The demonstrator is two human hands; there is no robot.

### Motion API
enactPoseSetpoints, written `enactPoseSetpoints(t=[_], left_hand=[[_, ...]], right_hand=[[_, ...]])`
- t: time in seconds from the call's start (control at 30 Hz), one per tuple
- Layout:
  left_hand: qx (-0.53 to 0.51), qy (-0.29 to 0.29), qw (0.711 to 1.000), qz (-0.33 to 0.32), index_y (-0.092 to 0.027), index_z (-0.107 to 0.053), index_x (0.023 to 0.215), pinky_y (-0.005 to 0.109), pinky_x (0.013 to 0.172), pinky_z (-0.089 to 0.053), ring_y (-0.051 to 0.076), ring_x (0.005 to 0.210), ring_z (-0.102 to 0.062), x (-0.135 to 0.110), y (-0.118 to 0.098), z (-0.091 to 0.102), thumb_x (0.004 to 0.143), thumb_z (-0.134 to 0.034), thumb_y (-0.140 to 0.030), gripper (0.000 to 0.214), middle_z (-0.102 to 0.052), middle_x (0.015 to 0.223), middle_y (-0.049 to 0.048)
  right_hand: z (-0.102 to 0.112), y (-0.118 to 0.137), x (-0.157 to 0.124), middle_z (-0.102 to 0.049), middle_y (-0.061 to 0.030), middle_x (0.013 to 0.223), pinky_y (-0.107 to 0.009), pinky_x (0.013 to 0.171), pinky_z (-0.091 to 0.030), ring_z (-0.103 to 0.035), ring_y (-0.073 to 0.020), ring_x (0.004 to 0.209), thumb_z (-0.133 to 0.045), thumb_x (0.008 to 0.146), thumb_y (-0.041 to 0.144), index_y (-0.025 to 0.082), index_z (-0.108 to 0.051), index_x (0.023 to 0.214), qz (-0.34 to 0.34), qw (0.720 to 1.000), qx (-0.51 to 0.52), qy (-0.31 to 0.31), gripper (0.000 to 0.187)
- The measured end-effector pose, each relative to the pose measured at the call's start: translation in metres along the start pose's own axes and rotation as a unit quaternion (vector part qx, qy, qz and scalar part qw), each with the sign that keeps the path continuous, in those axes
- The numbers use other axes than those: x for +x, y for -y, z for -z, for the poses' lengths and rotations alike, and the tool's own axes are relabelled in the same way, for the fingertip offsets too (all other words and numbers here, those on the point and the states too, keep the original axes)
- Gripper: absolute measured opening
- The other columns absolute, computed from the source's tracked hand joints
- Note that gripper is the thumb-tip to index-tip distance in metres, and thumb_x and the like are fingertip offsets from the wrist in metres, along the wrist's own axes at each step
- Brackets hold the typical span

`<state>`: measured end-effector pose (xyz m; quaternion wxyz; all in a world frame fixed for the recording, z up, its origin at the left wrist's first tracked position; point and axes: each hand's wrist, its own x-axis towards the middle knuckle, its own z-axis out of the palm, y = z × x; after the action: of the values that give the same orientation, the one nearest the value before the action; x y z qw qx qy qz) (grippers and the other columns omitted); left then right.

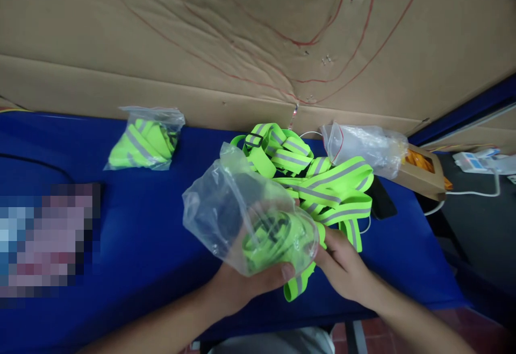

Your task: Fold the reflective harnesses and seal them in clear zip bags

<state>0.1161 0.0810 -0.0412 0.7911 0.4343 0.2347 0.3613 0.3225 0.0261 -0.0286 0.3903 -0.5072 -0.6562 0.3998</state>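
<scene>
My left hand (237, 287) grips the underside of a clear plastic bag (226, 209), thumb pressed on its lower edge. A folded neon-green reflective strap (278, 238) with a black buckle sits partly inside the bag's mouth. My right hand (342, 265) holds the strap's outer end at the bag opening, fingers curled round it. A loose end of the strap hangs below the bag. Both hands are above the near edge of the blue table (141, 235).
A pile of loose neon-green straps (318, 182) lies just behind the hands. One filled bag (145, 141) sits at the back left. Empty clear bags (363, 147) and a cardboard box (423, 174) are at the right. Cardboard wall (242, 36) behind.
</scene>
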Motion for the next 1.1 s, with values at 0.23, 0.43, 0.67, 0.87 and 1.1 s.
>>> enactPoseSetpoints(t=[0.23,0.43,0.67,0.87,1.1], left_hand=[[0.046,-0.039,0.998,0.012,-0.029,-0.061,0.134,0.042,0.11,-0.053,0.03,0.128,-0.065,-0.001,0.005,0.001,0.082,-0.084,-0.029,0.056,-0.067,0.141,0.0076],[0.055,-0.071,0.99,0.107,-0.022,-0.072,0.121,0.044,0.108,-0.055,0.03,0.117,-0.071,-0.003,0.017,-0.014,0.084,-0.08,-0.048,0.046,-0.077,0.121,0.0092],[0.064,-0.053,0.988,0.13,-0.022,-0.072,0.127,0.045,0.114,-0.05,0.032,0.124,-0.068,-0.002,0.014,-0.014,0.082,-0.077,-0.062,0.06,-0.077,0.12,0.0098],[0.061,-0.055,0.989,0.122,-0.02,-0.074,0.12,0.048,0.108,-0.054,0.034,0.117,-0.07,0.004,0.002,-0.011,0.081,-0.077,-0.063,0.058,-0.078,0.114,0.0115],[0.038,-0.005,0.991,0.127,-0.017,-0.072,0.117,0.045,0.111,-0.051,0.033,0.119,-0.069,0.004,0.014,-0.016,0.082,-0.08,-0.056,0.053,-0.074,0.124,0.0133]], right_hand=[[-0.003,0.003,-0.002,-0.074,-0.0052,0.099,-0.025,0.077,-0.057,-0.071,-0.0179,0.084,-0.059,0.101,0.025,0.022,-0.063,0.119,0.075,0.993,-0.095,-0.013,0.019],[-0.012,-0.002,-0.004,-0.069,0.001,0.083,-0.024,0.075,-0.057,-0.062,-0.0131,0.068,-0.062,0.1,0.024,0.023,-0.069,0.112,-0.009,0.997,0.015,-0.071,0.014],[-0.018,-0.001,-0.004,-0.075,-0.0014,0.104,-0.031,0.093,-0.059,-0.07,-0.017,0.089,-0.058,0.103,0.028,0.03,-0.063,0.136,-0.079,0.988,0.116,-0.06,0.033],[-0.017,0.003,-0.008,-0.054,-0.0076,0.155,-0.042,0.124,-0.038,-0.051,-0.024,0.144,-0.072,0.093,0.02,0.034,-0.04,0.157,-0.045,0.995,0.086,0.018,0.073],[-0.026,0.003,0.002,-0.073,-0.0035,0.129,-0.031,0.102,-0.058,-0.071,-0.0218,0.118,-0.075,0.086,0.012,0.028,-0.065,0.132,-0.082,0.973,0.2,-0.085,0.051]])
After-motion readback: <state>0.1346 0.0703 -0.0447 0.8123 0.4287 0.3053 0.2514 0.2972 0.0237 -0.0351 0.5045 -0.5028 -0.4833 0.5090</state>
